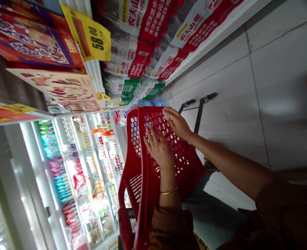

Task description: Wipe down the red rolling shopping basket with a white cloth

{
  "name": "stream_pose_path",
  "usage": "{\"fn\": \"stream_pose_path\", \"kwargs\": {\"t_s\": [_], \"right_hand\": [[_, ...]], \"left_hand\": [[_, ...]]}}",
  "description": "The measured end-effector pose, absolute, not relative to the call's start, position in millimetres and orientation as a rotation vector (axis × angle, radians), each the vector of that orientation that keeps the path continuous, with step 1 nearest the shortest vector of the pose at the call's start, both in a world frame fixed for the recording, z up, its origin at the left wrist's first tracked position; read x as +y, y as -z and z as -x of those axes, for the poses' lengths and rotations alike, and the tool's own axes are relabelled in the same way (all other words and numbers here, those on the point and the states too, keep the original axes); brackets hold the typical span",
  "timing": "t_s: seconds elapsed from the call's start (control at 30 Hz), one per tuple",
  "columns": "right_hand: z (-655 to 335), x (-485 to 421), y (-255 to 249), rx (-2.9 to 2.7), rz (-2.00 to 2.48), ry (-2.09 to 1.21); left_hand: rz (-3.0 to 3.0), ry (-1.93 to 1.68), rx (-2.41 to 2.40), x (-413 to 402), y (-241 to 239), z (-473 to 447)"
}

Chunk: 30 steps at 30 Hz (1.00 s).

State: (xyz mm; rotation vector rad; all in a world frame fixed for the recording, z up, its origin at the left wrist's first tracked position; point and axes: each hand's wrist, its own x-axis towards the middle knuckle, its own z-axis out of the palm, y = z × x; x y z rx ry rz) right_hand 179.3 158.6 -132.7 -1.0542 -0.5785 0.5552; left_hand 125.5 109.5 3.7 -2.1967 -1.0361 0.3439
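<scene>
A red plastic shopping basket (143,173) with a perforated wall stands in a shop aisle; the whole view is turned on its side. My left hand (159,150), a gold bangle on its wrist, lies flat on the mesh wall with its fingers stretched out. A little further on, my right hand (178,123) rests on the same wall with its fingertips at the rim. Neither hand holds anything. The basket's black pull handle (199,107) sticks out beyond my right hand, above the floor.
Shrink-wrapped packs of bottled water (143,55) with red and green labels are stacked by the shelf. A yellow price sign (93,38) reads 58.00. Lit glass-door coolers (72,173) full of packets run along one side. Pale floor tiles (273,86) fill the other side.
</scene>
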Motion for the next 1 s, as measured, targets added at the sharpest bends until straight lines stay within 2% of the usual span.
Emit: {"fn": "stream_pose_path", "kwargs": {"t_s": [0.7,1.0], "right_hand": [[-117,103,131,-0.635,1.048,-0.564],[-163,141,104,-0.540,0.997,-0.512]], "left_hand": [[2.174,-0.440,-1.041,115,-4,-112],[2.199,-0.356,-1.062,119,-9,-120]]}}
